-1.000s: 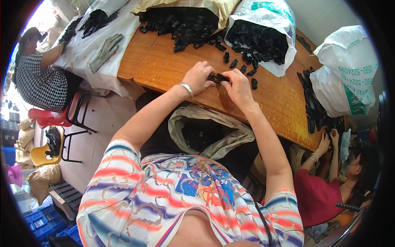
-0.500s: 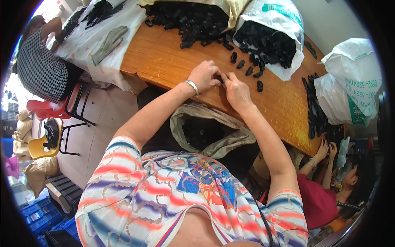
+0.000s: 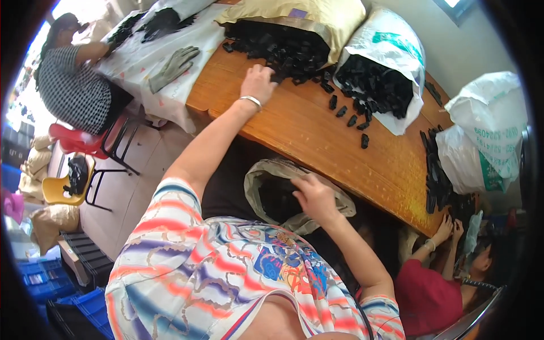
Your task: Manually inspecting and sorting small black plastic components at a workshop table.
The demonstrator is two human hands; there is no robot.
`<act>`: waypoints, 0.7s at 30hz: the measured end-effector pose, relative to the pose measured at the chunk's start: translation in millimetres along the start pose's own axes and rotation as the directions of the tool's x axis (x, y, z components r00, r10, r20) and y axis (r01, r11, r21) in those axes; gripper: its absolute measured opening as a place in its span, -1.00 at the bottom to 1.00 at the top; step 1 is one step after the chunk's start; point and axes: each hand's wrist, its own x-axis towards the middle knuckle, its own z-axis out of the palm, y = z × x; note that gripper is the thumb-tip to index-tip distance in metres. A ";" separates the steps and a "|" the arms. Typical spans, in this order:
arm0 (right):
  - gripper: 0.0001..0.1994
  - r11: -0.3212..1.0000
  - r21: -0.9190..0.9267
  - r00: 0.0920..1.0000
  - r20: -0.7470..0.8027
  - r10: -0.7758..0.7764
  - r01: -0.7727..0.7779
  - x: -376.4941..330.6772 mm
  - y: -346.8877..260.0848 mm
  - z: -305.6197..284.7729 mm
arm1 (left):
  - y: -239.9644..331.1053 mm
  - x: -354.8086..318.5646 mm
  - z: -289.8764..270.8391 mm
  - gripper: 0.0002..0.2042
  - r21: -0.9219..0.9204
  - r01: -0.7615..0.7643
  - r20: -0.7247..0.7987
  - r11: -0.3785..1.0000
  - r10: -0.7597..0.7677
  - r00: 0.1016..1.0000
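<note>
My left hand (image 3: 259, 85) reaches over the wooden table to the near edge of a heap of small black plastic parts (image 3: 294, 56). Its fingers point at the heap, thumb a little apart, and nothing shows in them. Over the mouth of an open beige sack (image 3: 255, 195) at my lap is my right hand (image 3: 315, 198), fingers loosely spread and holding nothing I can see. Dark contents fill the shaded inside of that sack. Several single black parts (image 3: 364, 141) lie on the table right of the heap.
A yellowish sack (image 3: 306, 20) and a white sack (image 3: 418, 73) spill black parts onto the table (image 3: 317, 130). White bags (image 3: 481, 136) and long black pieces (image 3: 433, 175) are at the right, by a co-worker in red (image 3: 425, 294). Another person (image 3: 71, 85) sits far left, near a grey glove (image 3: 174, 69).
My hands were together at the table edge on a small dark piece. The left has moved up to the heap; the right has dropped back over the sack, the piece no longer visible.
</note>
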 end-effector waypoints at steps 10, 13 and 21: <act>-0.86 0.969 -0.124 0.924 -0.347 0.159 -0.214 24.8 78.2 -77.7 | 48.9 -35.4 3.5 -0.90 -0.319 -0.169 0.142 0.933 0.224 0.964; -0.83 0.906 -0.301 0.901 -0.402 0.163 -0.298 30.2 115.7 -99.9 | 81.6 -53.2 2.5 -0.87 -0.427 -0.263 0.174 0.865 0.364 0.915; -0.77 0.894 -0.422 0.989 -0.055 0.140 -0.150 41.7 144.7 -117.2 | 109.3 -75.5 -7.1 -0.76 -0.496 -0.246 0.230 0.833 0.399 0.888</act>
